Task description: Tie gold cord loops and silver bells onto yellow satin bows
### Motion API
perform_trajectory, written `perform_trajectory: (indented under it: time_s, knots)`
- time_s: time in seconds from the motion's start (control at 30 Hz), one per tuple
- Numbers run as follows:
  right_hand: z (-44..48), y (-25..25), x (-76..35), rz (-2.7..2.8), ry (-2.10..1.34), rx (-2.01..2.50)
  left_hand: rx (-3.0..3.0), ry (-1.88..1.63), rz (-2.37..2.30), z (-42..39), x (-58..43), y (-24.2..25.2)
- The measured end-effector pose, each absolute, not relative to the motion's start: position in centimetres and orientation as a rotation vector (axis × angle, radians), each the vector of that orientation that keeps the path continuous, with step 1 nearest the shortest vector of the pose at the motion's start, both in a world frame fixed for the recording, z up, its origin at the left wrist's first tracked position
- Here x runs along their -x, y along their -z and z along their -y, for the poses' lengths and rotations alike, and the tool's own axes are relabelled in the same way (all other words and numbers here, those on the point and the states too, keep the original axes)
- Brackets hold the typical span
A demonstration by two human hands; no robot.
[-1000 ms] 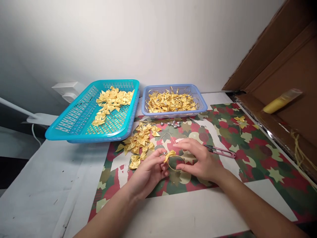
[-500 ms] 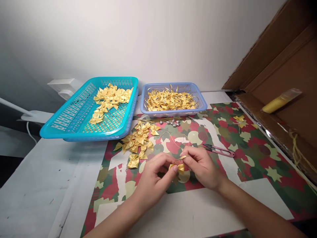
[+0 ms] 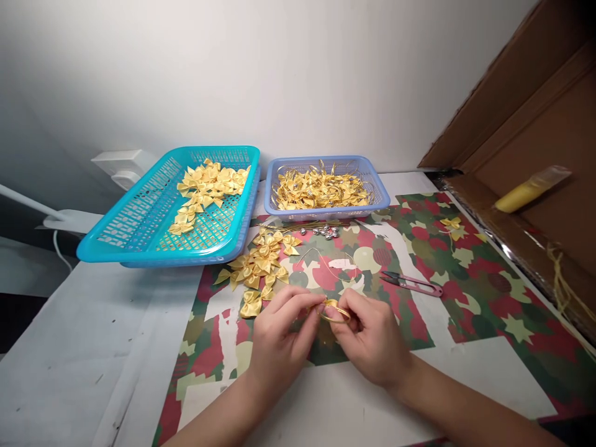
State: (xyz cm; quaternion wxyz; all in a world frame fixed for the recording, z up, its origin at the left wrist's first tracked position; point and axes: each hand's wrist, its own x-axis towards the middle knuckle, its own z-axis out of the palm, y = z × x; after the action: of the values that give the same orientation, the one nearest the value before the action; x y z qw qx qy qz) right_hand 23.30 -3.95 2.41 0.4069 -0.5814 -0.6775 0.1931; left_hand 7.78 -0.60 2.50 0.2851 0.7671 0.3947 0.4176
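Low over the patterned sheet, my two hands meet fingertip to fingertip. My left hand (image 3: 284, 329) is closed in a pinch on a small yellow ribbon bow (image 3: 331, 303), mostly hidden by the fingers. A looped gold cord (image 3: 342, 319) curves between the hands, and my right hand (image 3: 375, 332) pinches it with thumb and bent forefinger. Just left of my left hand is a pile of yellow bows (image 3: 258, 261). Thread snips (image 3: 414, 284) with dark blades lie beyond my right hand. A thin thread (image 3: 326, 261) lies loose ahead of both hands.
A turquoise basket (image 3: 153, 256) with bows stands at the back left. Beside it, a blue basket (image 3: 326, 215) holds bows with gold cords. Several silver bells (image 3: 330, 233) and gold cords (image 3: 302, 224) lie in front. A cardboard box (image 3: 521, 136) borders the right side.
My right hand has turned and lowered, with its fingers curled more. The gold cord now shows as a loop between the hands, and the bow is more covered.
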Motion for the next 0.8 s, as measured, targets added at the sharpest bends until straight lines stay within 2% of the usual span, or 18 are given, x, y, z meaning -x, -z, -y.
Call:
perform_trajectory:
  time_s: [0.3,0.8]
  knots:
    - [3.6,-2.63,-23.4,1.832,-0.059,1.391,-1.914,-1.114,-1.108,0.9,-7.78,-2.3]
    - [3.6,-2.53,-23.22,1.853,-0.024,1.426,-2.025,-1.259,-1.091,1.27,-7.67,-2.07]
